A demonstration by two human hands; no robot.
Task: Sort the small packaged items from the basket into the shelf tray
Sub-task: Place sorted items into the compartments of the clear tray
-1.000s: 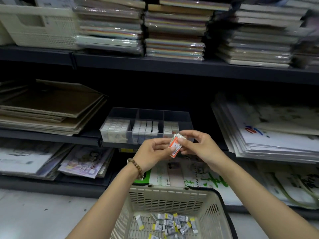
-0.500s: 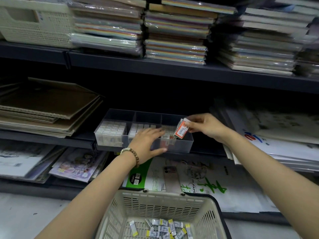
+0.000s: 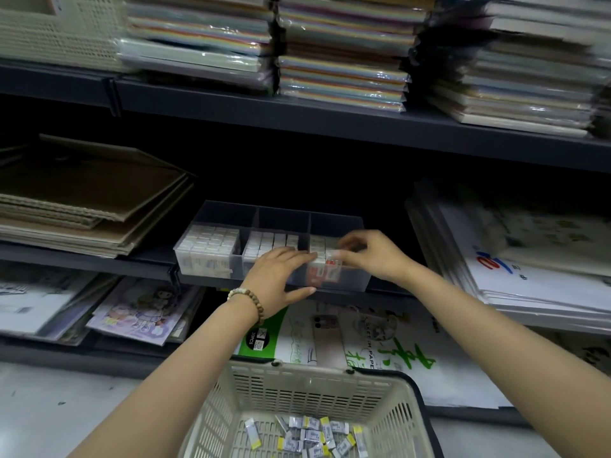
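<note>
The dark shelf unit (image 3: 330,127) fills the frame, and its boards run from left to right. Stacks of film-wrapped paper (image 3: 344,61) crowd the upper board, with their edges overhanging its front lip. A pale lattice bin (image 3: 56,31) sits in the upper left corner. On the middle board, flat brown cardboard sheets (image 3: 82,200) lie at the left and white printed pads (image 3: 529,276) at the right, leaving a dark open gap between them.

A clear plastic tray (image 3: 281,219) stands in that gap at the board's front edge. It has three compartments. The left and middle ones are packed with rows of small white boxes, while the back of each is bare.

At the bottom centre is a cream slotted basket (image 3: 314,371) with a dark rim, standing on a grey floor (image 3: 49,408). Loose small packets (image 3: 310,436), silver with yellow ends, lie scattered on its base.

The left hand (image 3: 281,276), with a bead bracelet (image 3: 248,300) at the wrist, lies flat over the front of the middle compartment. Its fingers are straight and its thumb is spread below the tray wall.

The right hand (image 3: 373,256) reaches into the right compartment. Its curled fingertips pinch the top of an orange-labelled packet (image 3: 325,269), which stands inside against the front wall and is blurred.
</note>
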